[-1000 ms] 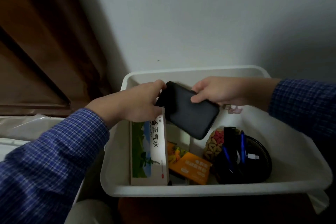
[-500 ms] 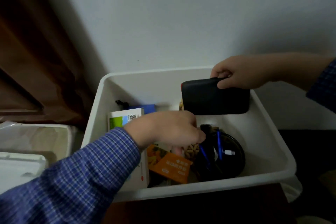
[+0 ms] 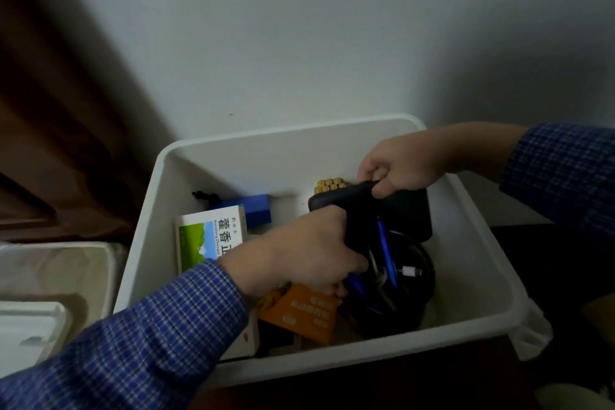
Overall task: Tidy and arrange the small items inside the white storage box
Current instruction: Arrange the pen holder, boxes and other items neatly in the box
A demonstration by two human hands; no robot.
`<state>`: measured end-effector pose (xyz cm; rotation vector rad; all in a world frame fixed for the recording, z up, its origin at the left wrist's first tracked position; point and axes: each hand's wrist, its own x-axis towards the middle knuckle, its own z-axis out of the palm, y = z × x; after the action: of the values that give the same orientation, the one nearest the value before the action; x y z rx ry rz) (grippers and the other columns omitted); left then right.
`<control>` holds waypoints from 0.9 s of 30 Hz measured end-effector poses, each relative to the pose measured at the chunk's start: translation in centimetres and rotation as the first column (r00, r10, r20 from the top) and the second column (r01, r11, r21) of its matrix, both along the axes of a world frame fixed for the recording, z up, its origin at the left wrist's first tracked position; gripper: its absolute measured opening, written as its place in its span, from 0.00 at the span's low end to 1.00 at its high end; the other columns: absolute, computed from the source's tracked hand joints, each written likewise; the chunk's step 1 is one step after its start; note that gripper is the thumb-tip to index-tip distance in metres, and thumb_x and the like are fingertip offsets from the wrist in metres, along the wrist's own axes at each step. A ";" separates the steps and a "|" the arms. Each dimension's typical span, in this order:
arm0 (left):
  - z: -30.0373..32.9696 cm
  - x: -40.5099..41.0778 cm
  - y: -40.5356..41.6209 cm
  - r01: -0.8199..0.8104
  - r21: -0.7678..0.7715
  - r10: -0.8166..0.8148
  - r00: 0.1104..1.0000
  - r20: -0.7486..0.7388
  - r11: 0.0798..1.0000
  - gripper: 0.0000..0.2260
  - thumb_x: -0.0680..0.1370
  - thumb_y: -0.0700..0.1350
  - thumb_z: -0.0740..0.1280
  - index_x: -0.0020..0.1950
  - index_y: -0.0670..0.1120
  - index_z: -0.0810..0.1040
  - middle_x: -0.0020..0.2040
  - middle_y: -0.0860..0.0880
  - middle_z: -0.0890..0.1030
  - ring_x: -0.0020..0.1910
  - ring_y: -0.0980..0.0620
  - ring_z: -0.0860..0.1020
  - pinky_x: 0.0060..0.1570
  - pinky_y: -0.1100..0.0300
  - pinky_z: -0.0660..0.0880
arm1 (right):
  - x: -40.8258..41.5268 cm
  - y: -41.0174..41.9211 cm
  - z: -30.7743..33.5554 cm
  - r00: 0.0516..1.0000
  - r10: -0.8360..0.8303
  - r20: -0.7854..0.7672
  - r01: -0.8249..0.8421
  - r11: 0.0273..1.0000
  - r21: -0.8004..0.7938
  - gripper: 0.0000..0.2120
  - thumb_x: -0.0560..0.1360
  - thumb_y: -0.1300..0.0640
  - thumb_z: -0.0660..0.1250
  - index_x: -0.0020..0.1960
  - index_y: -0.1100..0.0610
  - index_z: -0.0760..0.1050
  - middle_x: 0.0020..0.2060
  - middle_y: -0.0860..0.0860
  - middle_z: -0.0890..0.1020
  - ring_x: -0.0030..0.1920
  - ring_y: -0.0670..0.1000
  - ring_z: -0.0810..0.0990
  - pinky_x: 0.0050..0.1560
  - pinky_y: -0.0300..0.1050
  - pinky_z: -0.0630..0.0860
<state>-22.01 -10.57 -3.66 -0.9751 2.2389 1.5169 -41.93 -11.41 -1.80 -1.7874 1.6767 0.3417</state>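
Storage box (image 3: 479,236): white, open-topped, stood against a pale wall (image 3: 332,27), near rim toward the camera.
Right hand (image 3: 397,166): reached in from the right in a blue checked sleeve, fingers curled over the top edge of a black case (image 3: 407,210), gripping it.
Black case: flat, dark, held over the right half of the box, above a black round container (image 3: 416,296).
Left hand (image 3: 312,251): came in from the lower left, fingers curled down among the items beside the black round container; closed around something dark there, but exactly what could not be told.
Black round container: sat on the box floor at the right, with blue pens (image 3: 386,243) and a white cable plug (image 3: 412,272) sticking out of it.
Medicine carton (image 3: 213,233): white with a green and blue landscape print, lay along the left side, partly under the left sleeve.
Orange packet (image 3: 299,313): lay flat near the front, between the carton and the round container.
Blue block (image 3: 256,210): lay behind the carton, toward the back wall of the box.
Batteries (image 3: 329,185): small gold-capped cluster at the back, just beside the case's far edge.
Left of the box: a second pale bin (image 3: 60,270), close alongside.
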 end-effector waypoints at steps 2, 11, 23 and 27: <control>2.0 0.4 -0.9 -0.047 -0.053 0.044 0.998 -0.045 0.998 0.04 0.78 0.40 0.67 0.50 0.41 0.81 0.33 0.43 0.84 0.28 0.51 0.79 0.28 0.63 0.74 | 0.2 0.0 -0.3 1.000 0.015 0.000 -0.015 1.000 0.027 0.06 0.79 0.58 0.68 0.55 0.52 0.78 0.47 0.48 0.82 0.51 0.53 0.80 0.61 0.52 0.76; 8.1 6.6 -8.1 -0.198 -0.156 0.193 0.980 -0.049 0.968 0.09 0.78 0.40 0.66 0.46 0.36 0.84 0.31 0.39 0.81 0.23 0.51 0.75 0.22 0.63 0.72 | 2.1 1.9 -4.2 0.995 0.096 0.037 -0.103 0.920 0.379 0.04 0.80 0.57 0.66 0.54 0.54 0.78 0.39 0.41 0.76 0.44 0.46 0.76 0.45 0.40 0.72; 6.7 9.3 -9.4 -0.353 -0.189 0.356 0.934 -0.017 0.916 0.15 0.79 0.39 0.64 0.36 0.45 0.86 0.28 0.45 0.80 0.21 0.54 0.73 0.20 0.65 0.70 | 6.6 1.1 -5.6 0.994 0.108 -0.029 -0.109 0.993 -0.039 0.11 0.77 0.55 0.66 0.57 0.57 0.80 0.46 0.49 0.85 0.46 0.51 0.84 0.50 0.48 0.81; 6.7 9.7 -9.3 -0.381 -0.183 0.378 0.924 -0.052 0.906 0.15 0.79 0.39 0.64 0.36 0.45 0.86 0.28 0.45 0.80 0.21 0.53 0.73 0.20 0.65 0.70 | 10.4 0.6 -7.2 0.932 -0.046 0.361 -0.022 0.983 0.181 0.12 0.73 0.49 0.76 0.51 0.46 0.74 0.39 0.36 0.81 0.42 0.37 0.80 0.50 0.42 0.80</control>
<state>-12.29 -19.87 3.02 -1.5399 2.3360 1.4707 -31.52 -10.86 -9.03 -1.5907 1.3492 0.1398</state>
